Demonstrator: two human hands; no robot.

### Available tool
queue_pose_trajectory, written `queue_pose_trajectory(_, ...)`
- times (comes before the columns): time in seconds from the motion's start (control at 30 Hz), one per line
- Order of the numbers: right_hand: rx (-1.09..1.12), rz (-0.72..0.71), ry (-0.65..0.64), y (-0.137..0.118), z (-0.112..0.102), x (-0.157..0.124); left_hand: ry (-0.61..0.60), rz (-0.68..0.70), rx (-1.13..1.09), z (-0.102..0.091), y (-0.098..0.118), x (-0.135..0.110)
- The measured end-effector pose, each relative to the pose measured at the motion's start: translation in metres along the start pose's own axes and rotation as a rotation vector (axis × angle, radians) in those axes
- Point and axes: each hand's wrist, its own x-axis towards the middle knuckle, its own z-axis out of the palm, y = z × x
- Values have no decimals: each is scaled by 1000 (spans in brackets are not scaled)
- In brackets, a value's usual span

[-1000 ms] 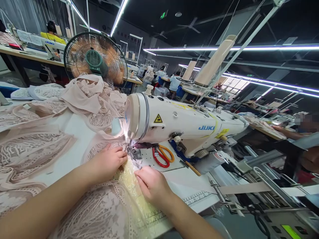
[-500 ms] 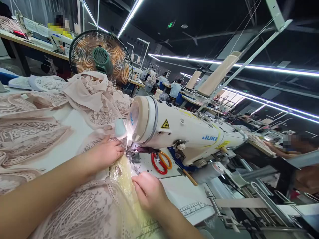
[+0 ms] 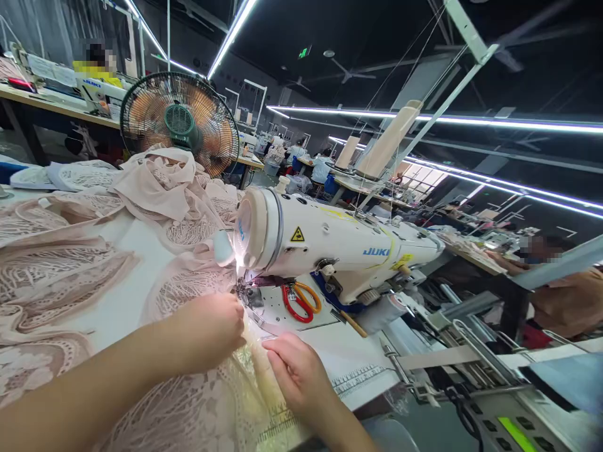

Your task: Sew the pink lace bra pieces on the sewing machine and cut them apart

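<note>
Viewed from beside the bench: white JUKI sewing machine (image 3: 301, 235), lamp glowing over its presser foot (image 3: 242, 290). Beige lace fabric (image 3: 188, 282) lies on the white tabletop (image 3: 136, 232), left of the foot and reaching up to it; whether any of it is clamped there is too small to tell. Left hand (image 3: 211, 333): fingers curled in tightly just beside the foot, apparently pinching material, though the knuckles conceal what. Right hand (image 3: 296, 367): thumb and forefinger together against a pale edge of material near the table's front, apparently gripping it; exact hold cannot be confirmed. Glossy yellowish film (image 3: 245, 364) shows between the hands. Risks, as judged: (1) left fingers sit so near the needle area that a stitch run with the hand there could catch a fingertip; (2) uneven tension between the hands could skew the edge or pucker the lace, openwork being likely to stretch; (3) the slick film could slide and drag the edge off line; (4) red-and-orange-handled scissors (image 3: 305, 303) lie by the foot on the far side, where loose cloth swung that way might snag.
</note>
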Motion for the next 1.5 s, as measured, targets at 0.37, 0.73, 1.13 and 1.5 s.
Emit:
queue_pose_trajectory(0.37,78,242,-105,-30,11,-28,-99,-218,-810,-3,-27,6)
queue_pose_trajectory(0.73,-53,374,-243,-38,17,27,16,-366,-245,3,-43,1)
queue_pose_trajectory(1.13,-327,335,-509,-36,0,43,-257,-290,171,-1,-17,-4)
queue_pose_trajectory(1.5,-356,334,-565,-34,-4,49,-351,-312,74,-7,0,-2)
